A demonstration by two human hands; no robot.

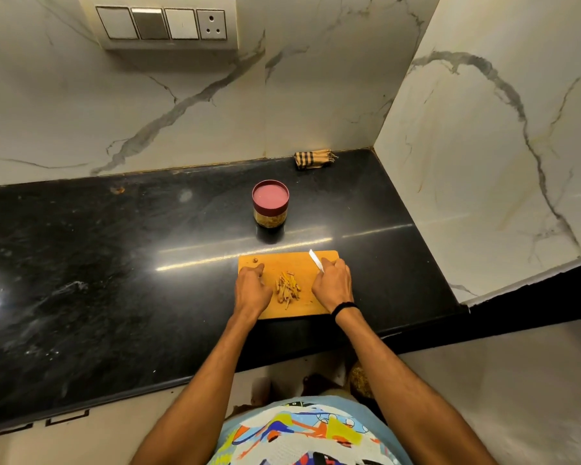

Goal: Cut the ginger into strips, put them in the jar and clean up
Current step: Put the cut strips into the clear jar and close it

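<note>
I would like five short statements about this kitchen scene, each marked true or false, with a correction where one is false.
1. The right hand holds a knife whose blade points away from the person. True.
2. The jar stands open, its lid beside it. False: the lid is on the jar.
3. The ginger strips lie in a pile on the cutting board, between the two hands. True.
4. The left hand grips the jar. False: it is at the board's left edge, apart from the jar.
5. The folded cloth lies on the cutting board. False: it lies on the counter by the wall, beyond the jar.
</note>
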